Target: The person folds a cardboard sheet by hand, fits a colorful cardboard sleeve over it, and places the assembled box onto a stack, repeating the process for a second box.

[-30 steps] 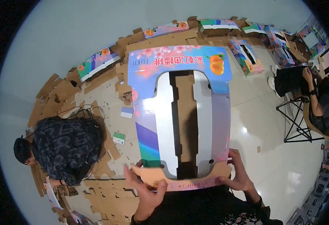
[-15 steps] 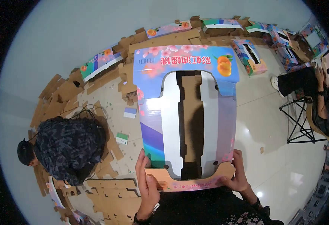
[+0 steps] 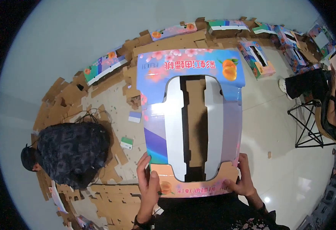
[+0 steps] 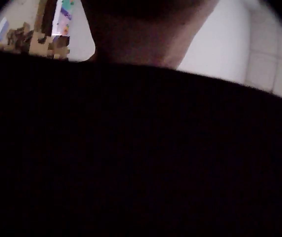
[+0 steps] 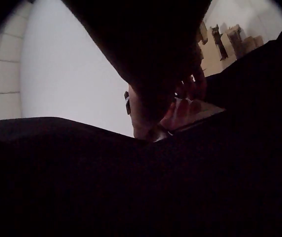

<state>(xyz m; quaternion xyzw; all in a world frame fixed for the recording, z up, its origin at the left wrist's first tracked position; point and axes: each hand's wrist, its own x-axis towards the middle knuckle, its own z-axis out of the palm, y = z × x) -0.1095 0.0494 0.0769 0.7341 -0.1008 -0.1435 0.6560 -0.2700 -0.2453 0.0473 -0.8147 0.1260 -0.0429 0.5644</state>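
Observation:
A colourful cardboard fruit box [image 3: 155, 119], printed with peaches and blossoms, fills the middle of the head view. White inner flaps [image 3: 174, 130] flank a long slot in its top, through which brown cardboard shows. My left hand [image 3: 148, 189] grips the near left corner, thumb on the orange end panel [image 3: 198, 188] and fingers along the side. At the near right corner my right hand [image 3: 244, 180] holds the box likewise, its thumb pressed on that panel. Dark cloth covers most of both wrist views; in the right one part of a hand [image 5: 193, 89] shows dimly.
On the left a person in a dark patterned jacket [image 3: 74, 149] bends over flattened cardboard [image 3: 112, 209]. Similar printed boxes [image 3: 257, 59] line the wall and floor beyond. A folding chair [image 3: 309, 124] with a seated person is at the right. Small cards [image 3: 127, 143] lie on the floor.
The near orange panel, tilted outward at its left end before, now lies straighter against the box. My left hand has shifted from under the panel to the left corner. The right hand keeps its hold.

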